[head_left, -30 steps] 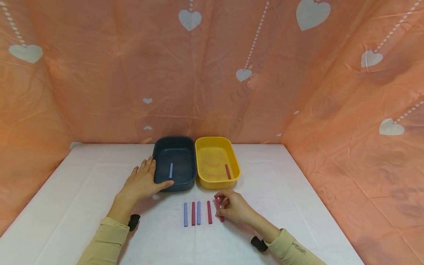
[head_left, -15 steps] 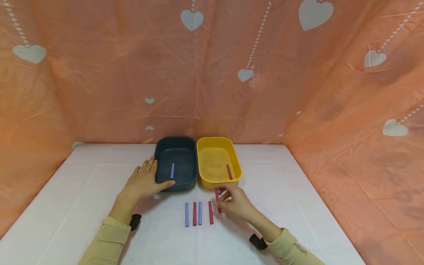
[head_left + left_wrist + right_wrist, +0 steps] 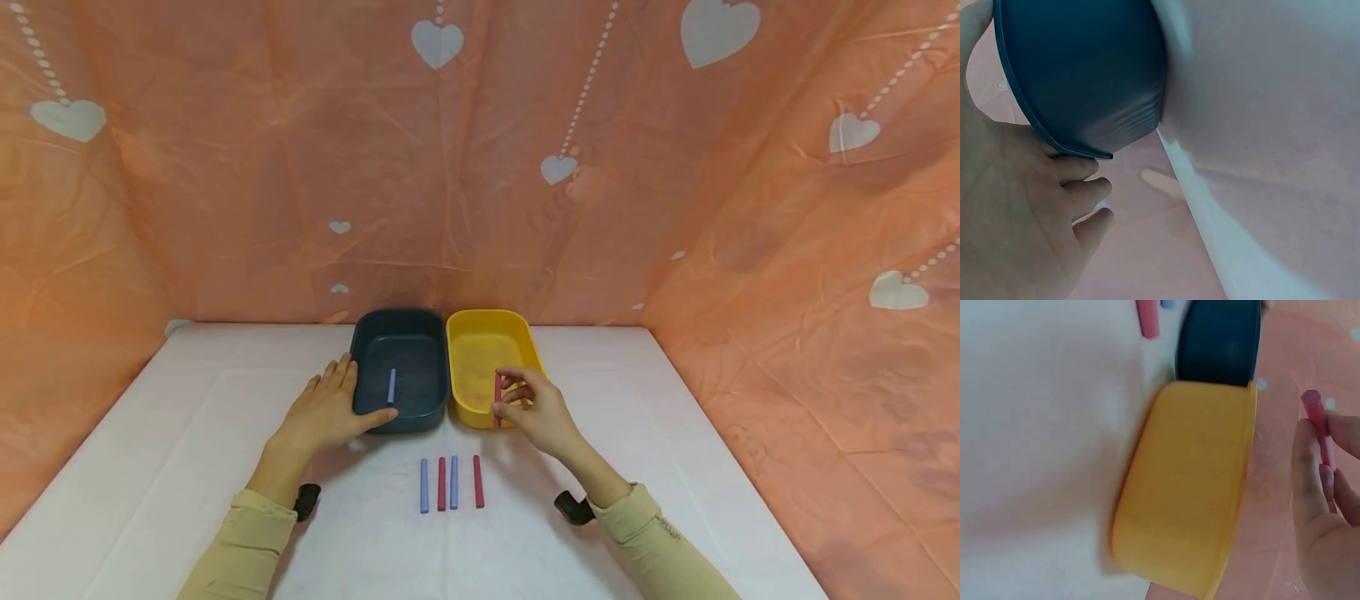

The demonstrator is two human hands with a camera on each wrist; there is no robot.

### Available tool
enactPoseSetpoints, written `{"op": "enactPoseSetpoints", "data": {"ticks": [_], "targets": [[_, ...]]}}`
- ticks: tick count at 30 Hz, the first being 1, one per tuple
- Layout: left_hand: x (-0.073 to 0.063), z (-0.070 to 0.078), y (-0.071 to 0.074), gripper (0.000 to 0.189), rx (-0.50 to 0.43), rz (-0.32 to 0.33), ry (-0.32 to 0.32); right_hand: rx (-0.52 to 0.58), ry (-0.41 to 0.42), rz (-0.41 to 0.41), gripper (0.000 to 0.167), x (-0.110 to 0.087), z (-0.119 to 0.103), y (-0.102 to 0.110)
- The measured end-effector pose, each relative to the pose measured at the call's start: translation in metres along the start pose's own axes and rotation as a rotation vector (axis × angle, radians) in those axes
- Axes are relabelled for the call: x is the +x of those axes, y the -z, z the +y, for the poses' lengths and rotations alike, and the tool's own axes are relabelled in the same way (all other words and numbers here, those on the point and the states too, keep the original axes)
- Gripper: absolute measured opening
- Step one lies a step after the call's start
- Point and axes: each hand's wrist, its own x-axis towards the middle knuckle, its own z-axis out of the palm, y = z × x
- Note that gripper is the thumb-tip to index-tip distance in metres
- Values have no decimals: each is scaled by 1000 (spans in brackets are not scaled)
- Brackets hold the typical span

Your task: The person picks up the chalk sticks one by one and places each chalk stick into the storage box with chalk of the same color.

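Observation:
My right hand pinches a red hexagonal stick between thumb and fingers, over the front of the yellow bin. The right wrist view shows the stick's six-sided end. My left hand rests at the dark blue bin, fingers along its left side and thumb on the front rim. A blue stick lies inside that bin. On the cloth in front, a blue stick, a red stick, another blue stick and another red stick lie roughly parallel.
Both bins stand side by side near the back edge of the white-covered table. Behind and beside it hangs an orange curtain with white hearts. A black wrist device sits by the right sleeve.
My right hand has lifted the red stick off the cloth and carried it forward over the yellow bin, covering the red stick lying inside. The left hand stays at the dark blue bin.

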Motion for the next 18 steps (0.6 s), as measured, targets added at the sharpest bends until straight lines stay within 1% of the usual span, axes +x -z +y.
{"op": "enactPoseSetpoints", "data": {"ticks": [5, 9, 14, 18], "targets": [[-1, 1, 1, 125, -13, -2, -2, 10, -25, 48, 47, 19, 5, -1], [-1, 1, 1, 125, -19, -2, -2, 18, -58, 54, 47, 32, 10, -4], [-1, 1, 0, 126, -18, 2, -4, -7, -118, 33, 46, 47, 18, -7], [0, 1, 0, 126, -16, 5, -6, -24, -165, -10, 46, 57, 21, -9]]}}
